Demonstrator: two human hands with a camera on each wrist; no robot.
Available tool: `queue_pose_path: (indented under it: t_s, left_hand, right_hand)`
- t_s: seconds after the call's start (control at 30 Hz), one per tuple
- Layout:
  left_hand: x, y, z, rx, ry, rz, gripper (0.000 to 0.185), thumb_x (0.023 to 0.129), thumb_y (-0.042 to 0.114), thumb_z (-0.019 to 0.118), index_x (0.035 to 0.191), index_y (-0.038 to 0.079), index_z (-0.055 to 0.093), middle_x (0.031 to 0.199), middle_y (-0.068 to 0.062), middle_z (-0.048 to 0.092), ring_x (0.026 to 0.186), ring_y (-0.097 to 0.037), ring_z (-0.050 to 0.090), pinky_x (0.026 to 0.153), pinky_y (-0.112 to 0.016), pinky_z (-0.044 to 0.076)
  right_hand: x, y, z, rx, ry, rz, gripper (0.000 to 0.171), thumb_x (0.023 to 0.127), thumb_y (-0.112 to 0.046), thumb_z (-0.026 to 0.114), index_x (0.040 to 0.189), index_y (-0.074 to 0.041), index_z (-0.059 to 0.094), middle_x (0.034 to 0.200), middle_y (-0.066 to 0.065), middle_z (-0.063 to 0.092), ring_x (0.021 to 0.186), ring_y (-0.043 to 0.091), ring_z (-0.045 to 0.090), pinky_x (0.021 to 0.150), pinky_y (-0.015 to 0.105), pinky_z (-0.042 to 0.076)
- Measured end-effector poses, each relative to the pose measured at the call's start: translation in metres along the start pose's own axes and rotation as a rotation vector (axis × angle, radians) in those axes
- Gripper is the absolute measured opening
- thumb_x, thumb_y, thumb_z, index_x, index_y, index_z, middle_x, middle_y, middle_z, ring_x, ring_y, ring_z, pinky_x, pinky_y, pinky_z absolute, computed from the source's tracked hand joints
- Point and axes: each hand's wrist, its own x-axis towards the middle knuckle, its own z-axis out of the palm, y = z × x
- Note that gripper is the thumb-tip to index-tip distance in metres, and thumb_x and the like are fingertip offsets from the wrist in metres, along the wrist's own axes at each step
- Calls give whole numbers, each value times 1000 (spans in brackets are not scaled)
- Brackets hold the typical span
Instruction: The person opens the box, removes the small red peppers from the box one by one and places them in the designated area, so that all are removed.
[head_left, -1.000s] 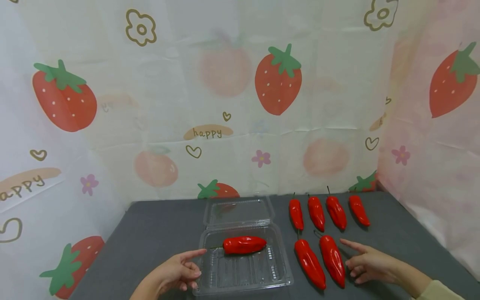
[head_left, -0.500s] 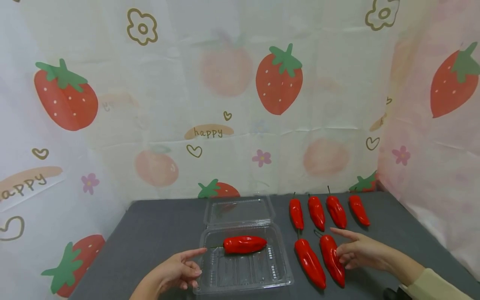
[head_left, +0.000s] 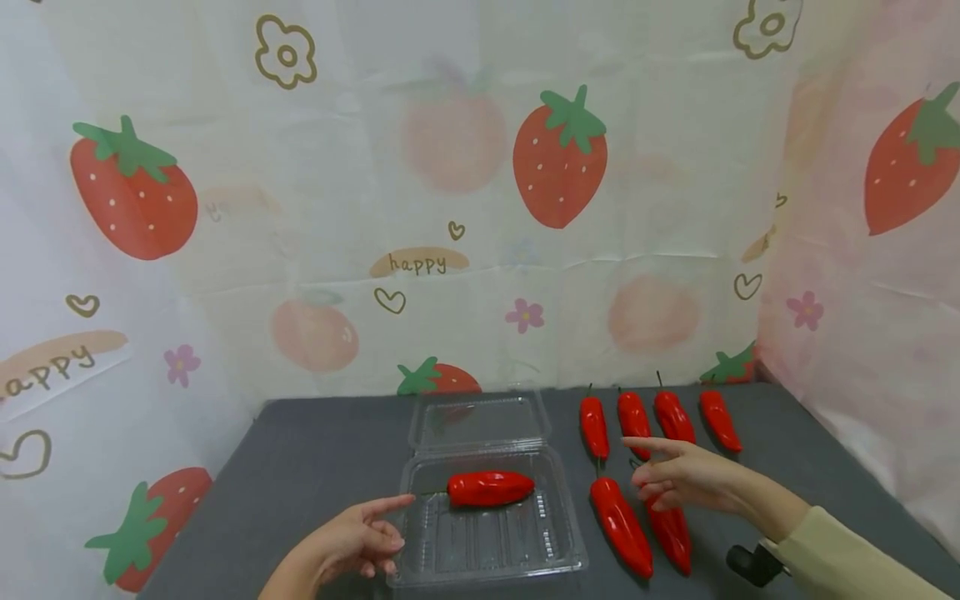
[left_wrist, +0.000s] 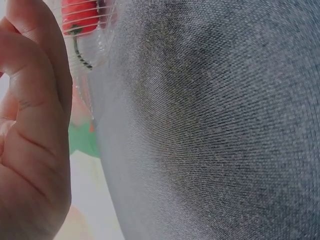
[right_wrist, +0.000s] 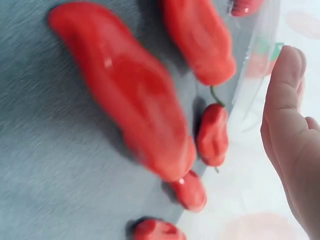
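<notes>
One red chili pepper lies crosswise in a clear plastic clamshell box, its thin stem toward the left. My left hand is at the box's left wall, index finger straight and pointing at the stem, other fingers loosely bent, gripping nothing. Over the peppers on the right, my right hand hovers with its index finger extended left and nothing held. It covers the upper part of a front-row pepper. Beside that lies another long pepper. In the right wrist view, the right hand appears apart from the peppers.
Several more red peppers stand in a back row, among them a leftmost one and a rightmost one. The box's lid is folded back behind it. A strawberry-patterned curtain closes off the grey table behind.
My right hand has moved left and up from beside the front-row pepper to above it, bringing more sleeve into view. The left hand stays in place. The peppers have not moved.
</notes>
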Motion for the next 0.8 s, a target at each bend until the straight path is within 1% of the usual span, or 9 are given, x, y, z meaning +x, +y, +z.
queue_pose_path:
  t_s: [0.1, 0.27, 0.5, 0.6, 0.7, 0.8]
  left_hand:
    - [0, 1, 0, -1, 6, -7, 72, 91, -1, 62, 152, -3, 24, 78, -1, 64, 59, -7, 64, 48, -15, 45]
    - [0, 1, 1, 3, 13, -9, 71, 91, -1, 62, 152, -3, 25, 79, -2, 63, 59, -7, 64, 48, -15, 45]
    - [-1, -2, 1, 3, -5, 5, 70, 92, -1, 60, 152, -4, 23, 78, -1, 64, 59, -6, 64, 49, -15, 45]
    - [-1, -3, 0, 0, -3, 0, 70, 92, -1, 59, 152, -4, 23, 78, -1, 64, 59, -6, 64, 49, -15, 45]
    - [-1, -1, 0, 7, 6, 0, 70, 92, -1, 60, 152, -4, 24, 77, -1, 64, 59, -6, 64, 48, -15, 45]
    - [-1, 1, 0, 13, 15, -6, 70, 92, 0, 61, 151, -3, 25, 77, -1, 64, 58, -6, 63, 48, -15, 45]
  right_hand:
    - [5, -4, 5, -8, -21, -22, 70, 97, -15, 55, 152, 5, 17, 105, 10, 65, 97, 26, 62, 87, 43, 50]
    - [15, -7, 14, 15, -63, -47, 68, 99, -15, 53, 152, 7, 16, 110, 12, 66, 103, 28, 63, 93, 47, 48]
    - [29, -9, 25, 25, -64, -40, 69, 97, -17, 56, 151, 7, 20, 110, 11, 66, 107, 31, 63, 93, 45, 49]
    - [35, -9, 30, 29, -71, -62, 68, 97, -16, 56, 151, 7, 21, 111, 12, 65, 112, 35, 60, 95, 47, 47]
    - [41, -10, 35, 45, -76, -78, 69, 97, -16, 57, 151, 7, 20, 115, 15, 64, 115, 38, 58, 99, 49, 44]
    - [47, -10, 42, 58, -74, -85, 71, 97, -17, 58, 151, 8, 19, 121, 19, 62, 116, 37, 58, 100, 49, 42]
